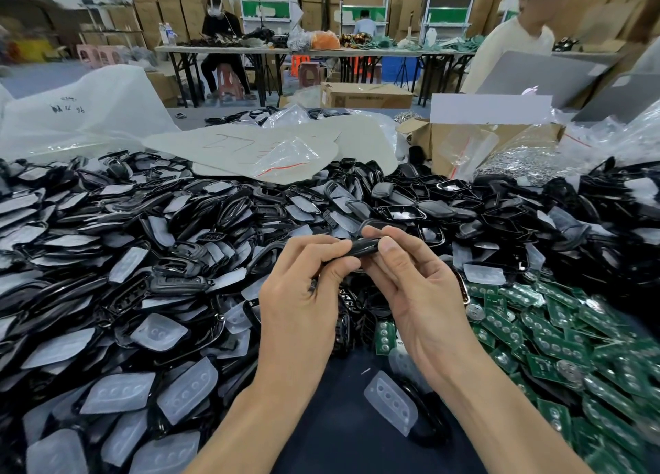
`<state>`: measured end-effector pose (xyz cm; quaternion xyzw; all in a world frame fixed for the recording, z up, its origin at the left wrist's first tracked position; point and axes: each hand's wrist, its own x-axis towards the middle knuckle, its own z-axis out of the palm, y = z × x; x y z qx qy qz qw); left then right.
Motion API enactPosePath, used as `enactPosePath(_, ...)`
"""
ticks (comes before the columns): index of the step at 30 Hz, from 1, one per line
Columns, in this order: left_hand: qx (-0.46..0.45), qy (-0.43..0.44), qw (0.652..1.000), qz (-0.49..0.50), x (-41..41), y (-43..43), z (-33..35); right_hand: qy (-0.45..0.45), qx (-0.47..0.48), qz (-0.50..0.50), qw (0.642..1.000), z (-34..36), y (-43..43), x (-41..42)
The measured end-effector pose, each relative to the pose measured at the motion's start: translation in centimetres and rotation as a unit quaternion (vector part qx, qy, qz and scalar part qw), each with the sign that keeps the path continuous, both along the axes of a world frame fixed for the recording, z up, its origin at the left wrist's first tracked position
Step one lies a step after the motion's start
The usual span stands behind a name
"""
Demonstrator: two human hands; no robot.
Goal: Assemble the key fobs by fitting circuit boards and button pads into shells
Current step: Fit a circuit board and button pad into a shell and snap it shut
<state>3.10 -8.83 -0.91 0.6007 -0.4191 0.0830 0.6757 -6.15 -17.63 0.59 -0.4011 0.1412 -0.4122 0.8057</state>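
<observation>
Held piece: a glossy black, rounded plastic key fob shell [360, 248], seen edge-on and lifted above the heaps, spanning the gap between both hands.
Left hand: the left hand [303, 295] has its fingers curled round the shell's left end, thumb on top.
Right hand: the right hand [425, 295] pinches the right end between thumb and forefinger; the other fingers are loosely bent beneath.
Shell heap: a deep pile of shiny black shell frames [107, 245] fills the left and centre, mixed with milky pads.
Button pad: a translucent, soft-looking, four-dimple button pad [391, 402] lies alone near the right forearm.
Circuit boards: flat green circuit boards with round silver contacts [571, 352] are heaped on the right.
Table: a dark matte table surface [339, 420] shows between the forearms.
Behind: a crinkled clear plastic bag with a red seal line [285, 159] lies on pale grey sheets [221, 145]; an open brown cardboard box [460, 141] stands beside them.
</observation>
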Motion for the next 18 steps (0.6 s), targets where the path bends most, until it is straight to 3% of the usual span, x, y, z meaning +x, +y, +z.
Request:
enactPosePath(9,0.019,0.068,0.995,-0.064,-0.16,0.10,-0.27,-0.037,0.036,0.031,0.998,0.62,-0.44,-0.35)
enactPosePath(14,0.007,0.040,0.998,-0.050,-0.15,0.18,-0.06,-0.040,0.065,0.055,0.996,0.62,-0.26,-0.15)
enactPosePath(18,-0.004,-0.043,0.999,-0.016,0.01,0.17,0.15,-0.051,0.086,0.072,0.992,0.59,-0.48,-0.14)
